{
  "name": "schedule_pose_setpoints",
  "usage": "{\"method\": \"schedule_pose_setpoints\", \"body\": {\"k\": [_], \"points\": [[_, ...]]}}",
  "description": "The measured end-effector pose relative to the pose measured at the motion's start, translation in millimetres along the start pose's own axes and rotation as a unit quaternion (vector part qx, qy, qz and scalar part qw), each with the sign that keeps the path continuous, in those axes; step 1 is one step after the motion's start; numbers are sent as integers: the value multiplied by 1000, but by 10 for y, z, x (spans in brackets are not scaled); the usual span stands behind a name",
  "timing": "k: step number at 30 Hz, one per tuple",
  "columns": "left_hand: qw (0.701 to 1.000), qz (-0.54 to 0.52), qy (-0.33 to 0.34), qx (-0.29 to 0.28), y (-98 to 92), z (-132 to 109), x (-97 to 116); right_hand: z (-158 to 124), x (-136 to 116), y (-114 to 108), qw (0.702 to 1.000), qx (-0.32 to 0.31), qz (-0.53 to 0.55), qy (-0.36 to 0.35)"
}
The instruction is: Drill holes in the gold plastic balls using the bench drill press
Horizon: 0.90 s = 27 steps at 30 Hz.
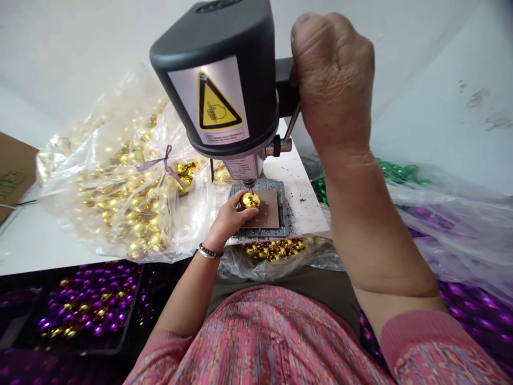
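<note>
- A bag of gold balls (120, 182) lies on the tabletop (300, 203), left of your hands.
- Your left hand (228, 219) is shut on one gold ball (250, 200), holding it on a brown pad (269, 214).
- The ball sits right under the tip of the drill (212, 80).
- Your right hand (332, 85) is up high, in a fist on the lever (292, 120).
- Your hands are well apart.

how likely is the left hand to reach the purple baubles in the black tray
Probably yes: the left hand must first release the gold bauble, but the black tray lies beside its forearm, nothing between.
</note>
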<state>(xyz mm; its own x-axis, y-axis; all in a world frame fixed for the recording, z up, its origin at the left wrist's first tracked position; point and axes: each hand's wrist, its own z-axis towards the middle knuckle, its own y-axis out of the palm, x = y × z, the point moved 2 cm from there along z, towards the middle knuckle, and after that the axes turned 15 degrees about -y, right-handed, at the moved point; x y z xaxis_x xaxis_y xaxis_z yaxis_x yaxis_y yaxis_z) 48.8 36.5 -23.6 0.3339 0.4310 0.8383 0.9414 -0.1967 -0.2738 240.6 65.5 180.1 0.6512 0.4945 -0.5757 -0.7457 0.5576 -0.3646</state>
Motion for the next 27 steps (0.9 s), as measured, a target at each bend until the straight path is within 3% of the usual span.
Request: {"method": "schedule_pose_setpoints", "body": {"k": [8,12,19,27], "points": [[995,76,57,11,73,39,55,-64,17,-37,998,12,45,-38],[993,85,77,16,70,24,68,-417,-55,-176,984,41,69,-160],[988,102,113,-5,89,-4,67,-1134,4,-254,945,5,-140,-295],[991,89,102,7,83,-5,57,-1369,227,-58,936,62,-103,-330]]}}
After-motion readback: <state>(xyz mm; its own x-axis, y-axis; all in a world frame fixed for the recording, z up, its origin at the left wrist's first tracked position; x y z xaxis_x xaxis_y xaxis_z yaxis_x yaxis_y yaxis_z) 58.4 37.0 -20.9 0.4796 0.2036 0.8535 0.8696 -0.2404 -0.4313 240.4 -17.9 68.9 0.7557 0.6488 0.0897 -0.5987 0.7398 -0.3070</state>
